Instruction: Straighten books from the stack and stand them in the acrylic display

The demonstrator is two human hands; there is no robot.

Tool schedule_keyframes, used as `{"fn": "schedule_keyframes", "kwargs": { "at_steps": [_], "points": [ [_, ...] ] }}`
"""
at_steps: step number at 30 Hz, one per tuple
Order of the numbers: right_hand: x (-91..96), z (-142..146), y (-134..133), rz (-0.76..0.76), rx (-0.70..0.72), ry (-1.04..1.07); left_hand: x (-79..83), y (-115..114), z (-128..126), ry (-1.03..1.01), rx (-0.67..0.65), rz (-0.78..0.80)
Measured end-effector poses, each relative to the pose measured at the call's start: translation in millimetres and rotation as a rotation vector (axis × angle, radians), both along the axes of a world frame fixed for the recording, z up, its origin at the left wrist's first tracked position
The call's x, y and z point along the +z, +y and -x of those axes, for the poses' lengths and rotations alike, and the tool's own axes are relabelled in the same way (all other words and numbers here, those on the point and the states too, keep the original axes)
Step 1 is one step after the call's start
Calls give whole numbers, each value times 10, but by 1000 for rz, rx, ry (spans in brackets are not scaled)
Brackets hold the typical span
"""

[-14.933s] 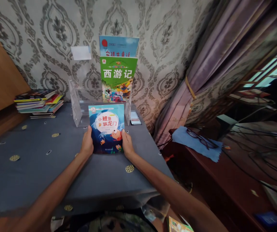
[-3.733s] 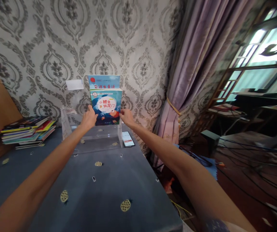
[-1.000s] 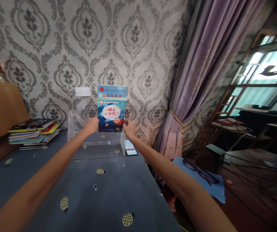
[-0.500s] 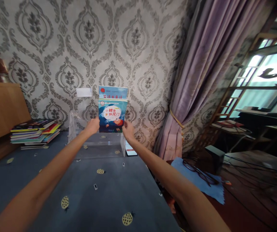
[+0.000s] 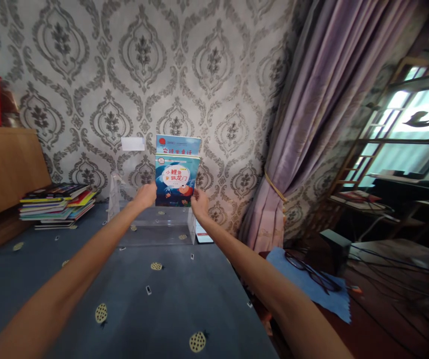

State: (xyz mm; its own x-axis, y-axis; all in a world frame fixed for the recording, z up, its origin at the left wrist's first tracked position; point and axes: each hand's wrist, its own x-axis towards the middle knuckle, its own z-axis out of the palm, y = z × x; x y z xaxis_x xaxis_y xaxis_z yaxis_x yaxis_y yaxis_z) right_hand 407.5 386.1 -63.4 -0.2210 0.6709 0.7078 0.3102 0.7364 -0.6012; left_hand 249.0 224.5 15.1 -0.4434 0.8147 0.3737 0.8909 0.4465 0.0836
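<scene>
Two-sided grip, mid-frame: our left hand (image 5: 146,194) and right hand (image 5: 200,203) pinch the carp storybook (image 5: 177,182) by opposite edges, likely for level control at the acrylic rack (image 5: 150,235).

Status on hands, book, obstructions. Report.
Left hand, right hand at edges of fish book. Fish book upright, cover out. Blue book behind; no obstruction seen.

**Private home, furnished domestic room**

The site presents as a home. Damask-patterned wallpaper (image 5: 177,65) runs across the background, plainly decorative. A mauve curtain (image 5: 322,99) is gathered in a yellow tie-back (image 5: 275,186), near a wood-framed window (image 5: 416,102). A blue-grey tablecloth (image 5: 173,299) carries a pineapple print. Books (image 5: 55,204) lie in an uneven stack beside a light wooden unit (image 5: 8,169). At right, personal eyeglasses (image 5: 324,282) rest on a blue cloth (image 5: 304,286); loose household cables (image 5: 386,257) trail nearby.
</scene>
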Motion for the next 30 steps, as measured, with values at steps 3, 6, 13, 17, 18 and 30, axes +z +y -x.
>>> {"fn": "schedule_keyframes", "kwargs": {
  "at_steps": [3, 6, 13, 17, 18, 30],
  "points": [
    [-1, 3, -13, 38, 4, 9, 4, 0, 3, 7, 1, 8],
    [2, 0, -27, 56, 8, 20, 8, 5, 6, 9, 3, 13],
    [16, -12, -69, 81, 23, 39, 12, 7, 4, 0, 3, 12],
    [12, -23, -123, 94, 40, 48, 10, -5, 10, -6, -12, 2],
    [10, -27, -140, 99, 45, 50, 10, -10, 12, -6, -15, 0],
    [-389, -267, -820, 176, 315, 102, -301, -538, -110, 144, -158, -231]
  ]
}}
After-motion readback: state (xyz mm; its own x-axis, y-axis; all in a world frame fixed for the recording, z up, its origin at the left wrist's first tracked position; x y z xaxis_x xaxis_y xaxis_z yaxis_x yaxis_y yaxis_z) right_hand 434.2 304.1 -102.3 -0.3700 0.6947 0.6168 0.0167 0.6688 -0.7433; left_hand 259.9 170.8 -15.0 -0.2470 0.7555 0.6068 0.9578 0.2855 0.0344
